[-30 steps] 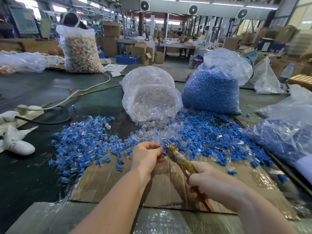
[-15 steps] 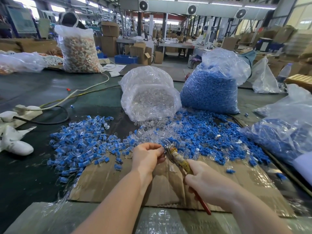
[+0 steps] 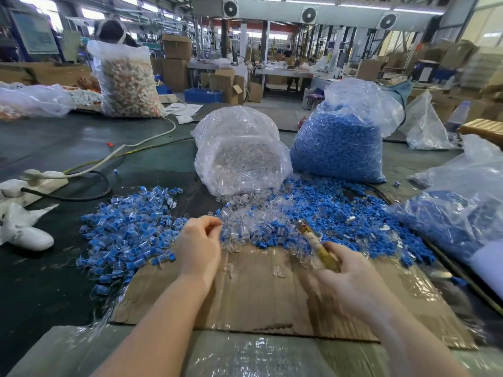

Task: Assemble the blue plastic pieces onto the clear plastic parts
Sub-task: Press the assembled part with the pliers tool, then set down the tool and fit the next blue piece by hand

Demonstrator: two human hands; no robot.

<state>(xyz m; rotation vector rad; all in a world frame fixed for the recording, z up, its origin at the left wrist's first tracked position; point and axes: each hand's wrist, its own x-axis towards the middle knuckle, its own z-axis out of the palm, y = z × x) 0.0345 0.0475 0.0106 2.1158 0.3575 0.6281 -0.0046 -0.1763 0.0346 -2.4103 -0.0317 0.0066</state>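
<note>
Loose blue plastic pieces (image 3: pixel 343 213) lie heaped at centre right, mixed with clear plastic parts (image 3: pixel 239 224) spilling from an open clear bag (image 3: pixel 239 156). A pile of assembled blue-and-clear parts (image 3: pixel 128 229) spreads to the left. My left hand (image 3: pixel 198 248) hovers over the cardboard's far edge, fingers curled and pinched; whether a small part sits in them I cannot tell. My right hand (image 3: pixel 351 278) is closed around a yellowish hand tool (image 3: pixel 315 244) whose tip points up and away over the pieces.
A cardboard sheet (image 3: pixel 272 295) lies under my hands. A full bag of blue pieces (image 3: pixel 340 142) stands behind, another bag (image 3: pixel 462 213) at right. White cable and power strip (image 3: pixel 46 176) sit at left, with a white object (image 3: pixel 24 232). A tall bag (image 3: pixel 128 85) stands far left.
My hands have drawn apart: the tool and right hand moved right, away from the left fingers. The left hand stays near the clear parts with its fingers loosened slightly.
</note>
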